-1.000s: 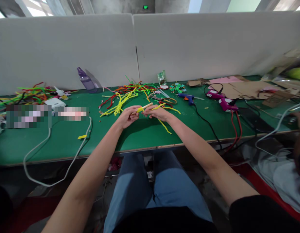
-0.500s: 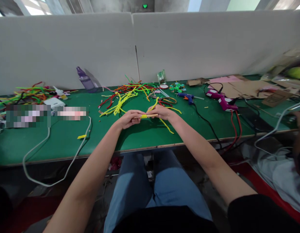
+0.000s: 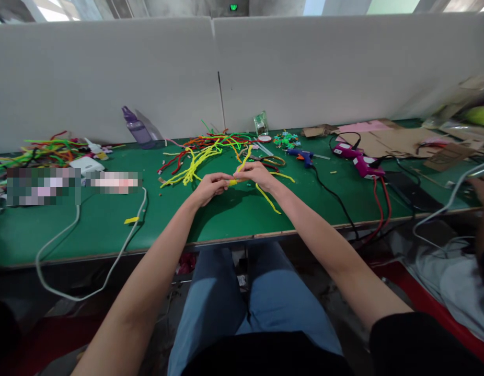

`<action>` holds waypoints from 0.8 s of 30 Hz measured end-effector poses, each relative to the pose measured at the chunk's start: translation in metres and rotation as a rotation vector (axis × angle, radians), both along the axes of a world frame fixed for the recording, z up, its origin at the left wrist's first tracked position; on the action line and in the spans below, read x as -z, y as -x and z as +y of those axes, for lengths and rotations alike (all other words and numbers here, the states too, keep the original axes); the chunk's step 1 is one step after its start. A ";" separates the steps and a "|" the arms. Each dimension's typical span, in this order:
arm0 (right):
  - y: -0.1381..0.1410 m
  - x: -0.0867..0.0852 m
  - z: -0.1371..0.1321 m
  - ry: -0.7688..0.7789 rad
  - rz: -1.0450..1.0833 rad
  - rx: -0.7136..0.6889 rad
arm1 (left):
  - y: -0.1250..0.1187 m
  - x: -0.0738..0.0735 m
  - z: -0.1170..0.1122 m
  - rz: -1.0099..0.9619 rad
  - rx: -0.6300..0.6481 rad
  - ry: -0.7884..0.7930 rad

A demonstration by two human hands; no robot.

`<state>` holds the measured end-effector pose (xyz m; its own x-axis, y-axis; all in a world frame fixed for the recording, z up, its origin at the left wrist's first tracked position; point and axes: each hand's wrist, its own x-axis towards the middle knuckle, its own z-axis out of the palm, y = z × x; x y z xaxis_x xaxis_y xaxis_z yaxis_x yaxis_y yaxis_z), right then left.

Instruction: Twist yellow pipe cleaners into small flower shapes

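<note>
Yellow-wrapped piece (image 3: 232, 183) is held above the bench (image 3: 163, 224), long axis running roughly left to right; its left end is gripped by left hand (image 3: 210, 189), yellow strand (image 3: 246, 156) pinched by right hand (image 3: 258, 175) just beside it

Fuzzy strand (image 3: 245, 161) and wrap (image 3: 233, 183) are both solid bright yellow — stem pile (image 3: 198, 163) mixes yellow, red, orange and green, tabletop (image 3: 159, 224) plain green. Glue gun (image 3: 306, 161) is blue with an orange trigger (image 3: 300, 157), power blocks (image 3: 361, 166) magenta with white labels (image 3: 369, 160) and red cables (image 3: 388, 196), bottle (image 3: 138, 130) translucent purple. Partition (image 3: 108, 78) plain pale grey, cardboard (image 3: 406, 143) tan, sheet (image 3: 363, 127) pink, jeans (image 3: 273, 292) blue — sleeve (image 3: 399, 334) black.
</note>
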<state>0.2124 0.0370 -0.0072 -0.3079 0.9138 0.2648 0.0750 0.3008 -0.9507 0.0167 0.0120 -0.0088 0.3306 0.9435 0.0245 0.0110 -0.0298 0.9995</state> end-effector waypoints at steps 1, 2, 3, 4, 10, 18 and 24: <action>0.001 0.000 0.000 -0.055 -0.019 0.003 | 0.000 0.000 0.000 0.003 -0.011 -0.002; 0.002 0.001 0.001 -0.112 -0.044 0.006 | -0.001 0.000 0.000 0.010 -0.017 0.000; 0.002 0.002 0.002 -0.161 -0.068 0.007 | -0.001 0.001 0.000 0.019 -0.020 0.005; 0.003 0.004 0.003 -0.198 -0.085 0.008 | -0.002 0.001 0.000 0.027 -0.021 0.010; 0.005 0.008 0.007 -0.252 -0.072 0.077 | -0.003 -0.001 0.000 -0.006 -0.043 0.022; 0.006 0.007 0.006 -0.327 -0.056 0.118 | -0.002 -0.001 0.002 -0.045 -0.060 0.007; 0.006 0.006 0.003 -0.320 -0.102 0.113 | -0.002 0.001 0.003 -0.017 -0.078 -0.012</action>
<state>0.2062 0.0397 -0.0134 -0.2494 0.8194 0.5161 0.2148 0.5665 -0.7956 0.0189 0.0149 -0.0101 0.2555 0.9659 0.0413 -0.0033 -0.0418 0.9991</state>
